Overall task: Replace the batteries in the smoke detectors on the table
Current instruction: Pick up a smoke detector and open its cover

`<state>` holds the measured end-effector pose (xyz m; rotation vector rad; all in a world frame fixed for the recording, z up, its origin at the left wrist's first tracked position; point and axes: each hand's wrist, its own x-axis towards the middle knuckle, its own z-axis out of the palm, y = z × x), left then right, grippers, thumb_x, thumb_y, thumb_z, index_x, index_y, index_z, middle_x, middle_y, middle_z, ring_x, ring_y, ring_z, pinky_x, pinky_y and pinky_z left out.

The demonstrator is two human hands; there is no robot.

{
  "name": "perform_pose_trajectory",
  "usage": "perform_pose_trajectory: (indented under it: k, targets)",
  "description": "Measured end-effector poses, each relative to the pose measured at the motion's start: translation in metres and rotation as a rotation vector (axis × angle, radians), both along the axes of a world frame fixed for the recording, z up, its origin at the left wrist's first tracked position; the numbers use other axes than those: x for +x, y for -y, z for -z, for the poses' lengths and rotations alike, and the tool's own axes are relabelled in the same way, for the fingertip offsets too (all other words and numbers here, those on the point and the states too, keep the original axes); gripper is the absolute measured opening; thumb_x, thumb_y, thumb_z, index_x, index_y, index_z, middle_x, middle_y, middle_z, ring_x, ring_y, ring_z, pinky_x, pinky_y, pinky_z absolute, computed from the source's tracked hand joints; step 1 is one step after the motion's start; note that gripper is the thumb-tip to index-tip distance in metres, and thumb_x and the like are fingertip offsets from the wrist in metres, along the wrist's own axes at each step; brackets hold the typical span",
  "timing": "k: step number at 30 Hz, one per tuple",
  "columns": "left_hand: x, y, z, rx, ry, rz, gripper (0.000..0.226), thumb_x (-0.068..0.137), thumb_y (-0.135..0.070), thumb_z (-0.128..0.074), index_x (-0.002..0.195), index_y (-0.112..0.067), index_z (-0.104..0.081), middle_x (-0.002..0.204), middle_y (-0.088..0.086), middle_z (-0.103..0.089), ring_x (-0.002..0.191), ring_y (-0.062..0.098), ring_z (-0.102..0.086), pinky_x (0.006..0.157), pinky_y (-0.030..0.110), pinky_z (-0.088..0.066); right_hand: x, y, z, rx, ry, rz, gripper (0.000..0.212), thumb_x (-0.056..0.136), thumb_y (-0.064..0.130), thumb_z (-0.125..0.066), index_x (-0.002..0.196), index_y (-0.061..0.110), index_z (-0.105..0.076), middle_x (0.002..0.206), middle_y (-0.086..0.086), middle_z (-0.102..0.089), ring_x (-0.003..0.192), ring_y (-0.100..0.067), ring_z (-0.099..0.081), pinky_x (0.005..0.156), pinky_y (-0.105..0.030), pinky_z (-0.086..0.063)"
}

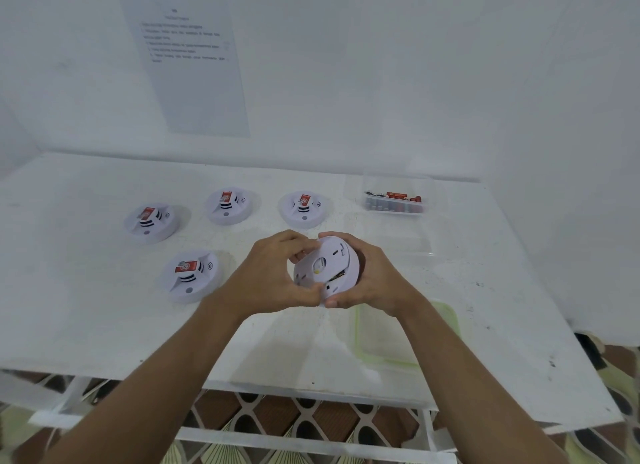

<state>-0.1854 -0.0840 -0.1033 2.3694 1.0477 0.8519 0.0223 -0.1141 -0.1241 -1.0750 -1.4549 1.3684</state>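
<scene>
White table [86, 325] against a white wall: that is the bench I am watching from afar. The smoke detector [341, 268] in hand is lifted clear of the surface above the middle of the table, with its underside turned towards the camera. My left hand [273, 276] curls onto its back plate [317, 266], with fingertips on the upper rim and the thumb at the lower edge. My right hand [375, 280] cups the body from the other side, its fingers wrapped round the rim. A dark gap shows along the lower right of the plate, so I judge the plate is partly off its seat.

Four other detectors [191, 275] lie face up to the left and behind, well apart from the hands. A clear tub of batteries [394, 202] sits at the back right. A green-rimmed tray [454, 325] lies under my right forearm, and a printed sheet [194, 69] hangs on the wall, too blurred to read.

The risks as I see them:
- If the plate is forced or twisted the wrong way, its catches could snap.
- If it springs free at once, the plate or the body could slip and drop onto the table.
- A fingertip that slips into the gap could press on the parts inside.
</scene>
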Motion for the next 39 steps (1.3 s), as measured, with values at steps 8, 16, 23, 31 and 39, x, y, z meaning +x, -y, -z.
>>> perform_pose_trajectory:
  k: [8,16,23,31,39]
  targets:
    - [-0.007,-0.001,0.000,-0.002,-0.036,0.056,0.070,0.057,-0.052,-0.070,0.116,-0.015,-0.067,0.102,-0.013,-0.060,0.087,-0.003,-0.056,0.075,0.006,-0.040,-0.001,0.000,0.002,0.011,0.048,-0.025,0.090,0.058,-0.015,-0.088,0.137,0.012,-0.054,0.121,-0.006,-0.069,0.110,-0.021,-0.068,0.082,-0.031,-0.058]
    - [-0.007,-0.001,0.004,-0.042,0.005,0.020,0.067,0.060,-0.055,-0.074,0.114,-0.016,-0.069,0.102,-0.013,-0.064,0.087,0.005,-0.061,0.076,0.018,-0.051,-0.001,-0.004,0.001,0.034,0.076,-0.015,0.088,0.060,-0.017,-0.088,0.136,0.012,-0.055,0.121,-0.007,-0.068,0.109,-0.025,-0.069,0.077,-0.034,-0.060]
    - [-0.014,-0.007,0.007,-0.045,0.015,0.020,0.067,0.062,-0.051,-0.071,0.122,-0.021,-0.065,0.107,-0.013,-0.060,0.095,0.006,-0.059,0.079,0.015,-0.048,-0.002,-0.003,0.003,0.022,0.031,0.004,0.087,0.061,-0.009,-0.087,0.138,0.013,-0.052,0.125,-0.009,-0.066,0.113,-0.024,-0.067,0.075,-0.032,-0.059]
    - [-0.040,-0.011,0.034,-0.150,0.108,-0.156,0.067,0.062,-0.050,-0.067,0.119,-0.016,-0.066,0.105,-0.011,-0.061,0.093,0.004,-0.060,0.081,0.011,-0.048,0.011,-0.001,0.011,0.028,0.029,0.111,0.089,0.063,0.003,-0.087,0.140,0.021,-0.048,0.128,0.000,-0.063,0.117,-0.019,-0.064,0.084,-0.037,-0.061]
    - [-0.052,-0.013,0.070,-0.269,-0.342,-0.311,0.084,0.057,-0.061,-0.049,0.121,-0.009,-0.063,0.112,0.003,-0.056,0.101,0.020,-0.052,0.084,0.031,-0.042,0.012,0.001,0.018,0.041,-0.010,0.188,0.091,0.055,0.022,-0.090,0.133,0.016,-0.043,0.130,-0.004,-0.057,0.115,-0.012,-0.063,0.083,-0.026,-0.057]
